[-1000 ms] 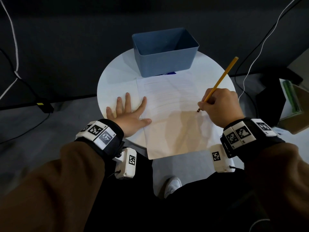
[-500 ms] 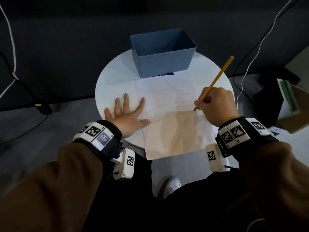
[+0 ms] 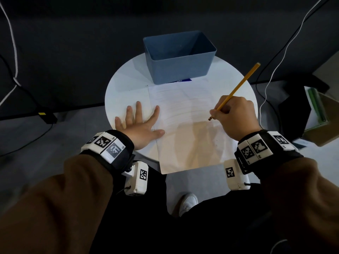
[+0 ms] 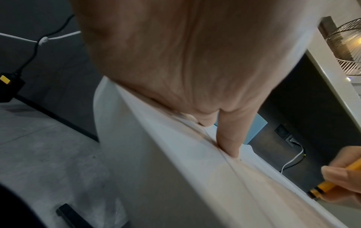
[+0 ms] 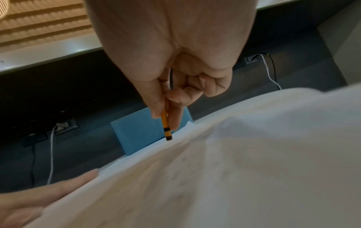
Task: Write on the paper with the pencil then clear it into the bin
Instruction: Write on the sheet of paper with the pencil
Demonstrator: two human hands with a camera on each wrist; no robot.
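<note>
Your left hand (image 4: 185, 61) lies flat, its thumb pressing the paper (image 4: 254, 157) to the worktop (image 4: 156, 169). At the right edge, your right hand (image 4: 343, 174) pinches the pencil (image 4: 324, 185).

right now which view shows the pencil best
The head view: the whole pencil shows, from the end above the right hand down to the tip at the paper. The right wrist view shows only its lower end between the fingers. The left wrist view catches just the tip end at the frame's edge.

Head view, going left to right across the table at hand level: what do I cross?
left hand flat on the round white table → paper → pencil tip → right hand gripping it
</note>
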